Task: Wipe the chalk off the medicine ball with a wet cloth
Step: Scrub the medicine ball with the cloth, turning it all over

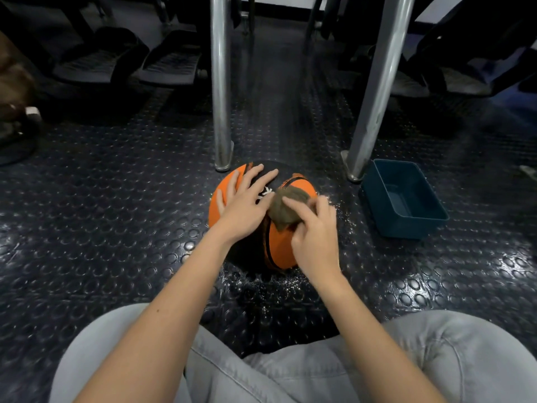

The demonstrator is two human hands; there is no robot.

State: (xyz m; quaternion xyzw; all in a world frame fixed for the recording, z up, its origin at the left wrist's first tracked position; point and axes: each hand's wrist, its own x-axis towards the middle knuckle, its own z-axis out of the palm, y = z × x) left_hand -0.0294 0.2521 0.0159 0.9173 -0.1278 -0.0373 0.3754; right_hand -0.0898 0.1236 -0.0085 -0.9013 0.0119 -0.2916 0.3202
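Orange-and-black ball (279, 245) sits on wet floor (116, 228). Left hand (244, 205) rests flat, fingers spread, steadying it. Right hand (315, 234) pinches cloth (287, 205) against the top. Wiping under way; white marks remain near the left fingertips.

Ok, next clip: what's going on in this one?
A seated person is wiping an orange and black medicine ball on the studded floor. The left hand lies flat on the ball, steadying it; the right hand grips a brown cloth against its top. A blue tub sits to its right.
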